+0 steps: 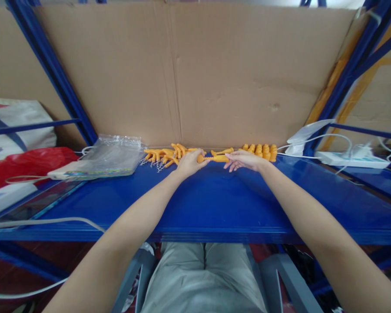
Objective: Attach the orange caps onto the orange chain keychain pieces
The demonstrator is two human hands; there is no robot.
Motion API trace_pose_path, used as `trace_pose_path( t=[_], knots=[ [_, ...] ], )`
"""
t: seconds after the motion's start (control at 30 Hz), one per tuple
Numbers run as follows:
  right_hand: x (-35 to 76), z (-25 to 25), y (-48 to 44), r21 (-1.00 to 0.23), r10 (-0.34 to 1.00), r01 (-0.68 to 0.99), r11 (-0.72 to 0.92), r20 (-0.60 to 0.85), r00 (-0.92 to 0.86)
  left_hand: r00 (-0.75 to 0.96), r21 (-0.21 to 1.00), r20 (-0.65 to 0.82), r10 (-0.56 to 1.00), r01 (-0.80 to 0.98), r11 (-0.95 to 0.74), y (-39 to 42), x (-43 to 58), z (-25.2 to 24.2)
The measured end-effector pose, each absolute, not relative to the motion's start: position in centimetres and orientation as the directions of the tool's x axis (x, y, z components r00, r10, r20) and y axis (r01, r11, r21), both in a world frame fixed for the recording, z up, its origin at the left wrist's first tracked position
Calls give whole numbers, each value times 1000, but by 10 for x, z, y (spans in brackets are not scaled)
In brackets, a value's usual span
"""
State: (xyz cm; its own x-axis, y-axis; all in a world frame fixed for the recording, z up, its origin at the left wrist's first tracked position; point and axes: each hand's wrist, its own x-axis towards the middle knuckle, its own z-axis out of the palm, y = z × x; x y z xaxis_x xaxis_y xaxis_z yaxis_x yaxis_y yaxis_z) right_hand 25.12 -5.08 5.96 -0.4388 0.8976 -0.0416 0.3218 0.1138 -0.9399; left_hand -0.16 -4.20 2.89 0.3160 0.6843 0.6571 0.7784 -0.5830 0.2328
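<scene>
Near the back of the blue shelf, my left hand (189,164) is closed around an orange piece (200,158) with a rounded end. My right hand (243,161) is beside the other end of a slim orange piece (219,159), its fingers apart; whether it touches the piece is hard to tell. Left of my left hand lies a pile of orange branching pieces (158,154) with small metal chains (158,165). Several ridged orange pieces (265,152) stand in rows just right of my right hand. Another orange piece (226,151) lies behind, against the cardboard.
A cardboard panel (215,78) closes off the back. Clear plastic bags (117,154) and a red bag (52,163) sit on the left. A white power strip (352,159) with cables is at the right, and blue posts (48,65) frame the shelf (208,204).
</scene>
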Motion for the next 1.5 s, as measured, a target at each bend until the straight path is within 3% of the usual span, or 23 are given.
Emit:
trace_pose_path(
  t=[0.63,0.83,0.97,1.1,1.27,1.5],
  knots=[
    [248,58,-50,-956,907,278,91,-36,-420,309,240,600,738,810,-535,-45,-1,32],
    [250,60,-46,-968,949,194,159,96,-300,265,309,563,783,811,-497,-46,-1,31],
    [260,61,-37,-939,952,185,290,264,-153,262,303,552,792,822,-483,-41,-6,26],
    [264,62,-19,-851,885,272,449,466,0,300,201,445,844,884,-421,-32,-13,20],
    [258,62,-1,-650,786,617,444,613,79,283,158,256,924,931,-329,-28,-16,16],
    [243,54,-1,-315,746,872,374,661,-81,310,102,372,875,923,-370,-21,-18,12]
  ],
)
